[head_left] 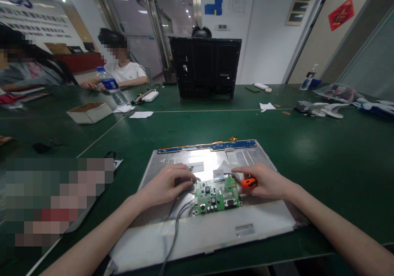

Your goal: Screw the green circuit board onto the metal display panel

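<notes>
A green circuit board (217, 194) lies on the metal back of a flat display panel (172, 159), flat on the table before me. My left hand (169, 183) has its thumb and fingertips pressed together at the board's upper left corner; what they pinch is hidden. In the curled fingers of my right hand (264, 181) is a screwdriver with an orange and black handle (248, 182). The index finger stretches to the board's upper right corner, beside a flat ribbon cable (226, 170). Grey cables (177, 226) run from the board's left side over the panel's near edge.
Farther back stands a black monitor housing (206, 68). An open cardboard box (90, 113) and a water bottle (112, 86) are at the left, near a seated person (126, 68). Gloves (326, 109) and a plastic bag (335, 92) lie at the right.
</notes>
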Action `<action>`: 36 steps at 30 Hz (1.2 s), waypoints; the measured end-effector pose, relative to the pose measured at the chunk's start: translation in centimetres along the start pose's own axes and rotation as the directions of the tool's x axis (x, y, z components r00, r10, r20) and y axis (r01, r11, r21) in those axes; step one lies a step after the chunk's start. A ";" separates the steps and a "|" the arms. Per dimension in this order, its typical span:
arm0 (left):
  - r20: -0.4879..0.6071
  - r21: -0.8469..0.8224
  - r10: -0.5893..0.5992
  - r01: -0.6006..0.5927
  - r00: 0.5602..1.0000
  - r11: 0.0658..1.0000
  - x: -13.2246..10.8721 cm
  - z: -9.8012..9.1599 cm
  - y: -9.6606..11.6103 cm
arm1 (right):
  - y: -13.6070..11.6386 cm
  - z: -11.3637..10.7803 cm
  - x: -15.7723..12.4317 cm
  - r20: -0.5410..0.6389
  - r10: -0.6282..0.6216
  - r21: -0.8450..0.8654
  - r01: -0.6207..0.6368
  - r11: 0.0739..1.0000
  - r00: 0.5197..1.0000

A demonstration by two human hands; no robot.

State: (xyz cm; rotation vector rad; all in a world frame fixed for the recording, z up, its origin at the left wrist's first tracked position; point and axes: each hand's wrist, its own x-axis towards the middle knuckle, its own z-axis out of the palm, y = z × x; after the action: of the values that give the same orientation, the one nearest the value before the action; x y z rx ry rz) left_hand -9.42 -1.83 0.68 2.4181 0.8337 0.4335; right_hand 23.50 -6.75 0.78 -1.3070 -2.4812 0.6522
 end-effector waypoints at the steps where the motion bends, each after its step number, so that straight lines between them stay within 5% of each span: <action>1: 0.009 0.000 -0.013 0.013 1.000 1.000 -0.1 -0.2 0.2 | -0.1 -0.2 -0.1 0.031 0.019 0.019 -0.019 1.000 0.999; 11: 0.174 0.066 -0.144 0.134 0.974 0.989 -0.6 -0.4 2.0 | -0.9 -0.3 -0.1 0.150 0.085 -0.018 -0.083 0.996 0.985; 36: 0.161 0.099 -0.129 0.114 0.978 0.988 -0.6 0.2 2.2 | -0.6 -0.4 -0.1 0.130 0.043 -0.029 -0.040 0.999 0.991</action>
State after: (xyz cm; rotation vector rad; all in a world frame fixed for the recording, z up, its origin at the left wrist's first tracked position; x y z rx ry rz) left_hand -8.78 -3.70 1.75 2.4280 0.9378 0.1470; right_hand 23.30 -7.06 1.46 -1.3701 -2.5803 0.7396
